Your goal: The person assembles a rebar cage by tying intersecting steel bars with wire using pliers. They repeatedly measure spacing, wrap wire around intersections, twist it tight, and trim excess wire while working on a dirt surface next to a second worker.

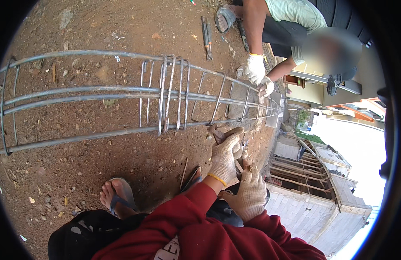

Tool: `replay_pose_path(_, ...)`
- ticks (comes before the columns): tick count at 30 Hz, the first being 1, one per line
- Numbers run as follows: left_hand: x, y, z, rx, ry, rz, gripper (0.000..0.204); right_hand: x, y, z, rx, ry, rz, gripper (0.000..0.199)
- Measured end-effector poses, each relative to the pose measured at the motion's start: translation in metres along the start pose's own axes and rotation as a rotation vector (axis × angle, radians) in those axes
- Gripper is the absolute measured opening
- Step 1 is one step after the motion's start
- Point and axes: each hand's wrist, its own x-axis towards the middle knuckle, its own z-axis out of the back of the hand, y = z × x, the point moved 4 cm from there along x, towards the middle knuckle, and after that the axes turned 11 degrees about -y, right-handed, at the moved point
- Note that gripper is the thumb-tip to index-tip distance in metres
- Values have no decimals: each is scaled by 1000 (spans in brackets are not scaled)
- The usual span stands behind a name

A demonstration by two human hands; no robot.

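Observation:
A long cage of steel reinforcing bars (100,134) with wire stirrups (169,95) stretches across in front of me, several stirrups bunched near its middle. My left hand (224,161), in a white knit glove, is just below the cage's near bar. Its fingers are curled near a dark brown piece (217,134); whether they grip it is unclear. Close on its right is my right hand (249,193), gloved too, fingers bent and their tips stained brown. Whatever lies between its fingers is too small to name.
Across the cage a co-worker crouches, one gloved hand (254,68) above the bars and the other (266,86) at them. Long-handled pincers (207,38) lie on the dirt ground (100,26). My sandalled foot (118,195) is near the cage. An unfinished block building (302,208) stands right.

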Motion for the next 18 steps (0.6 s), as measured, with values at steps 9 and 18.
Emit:
replay_pose_path(9,39,-32,86,149,172,-214,56,-41,-38,-90,1850,1291,-724,48)
replay_pose_path(18,50,-57,92,-186,253,-282,72,3,-92,-187,1638,1650,-253,41)
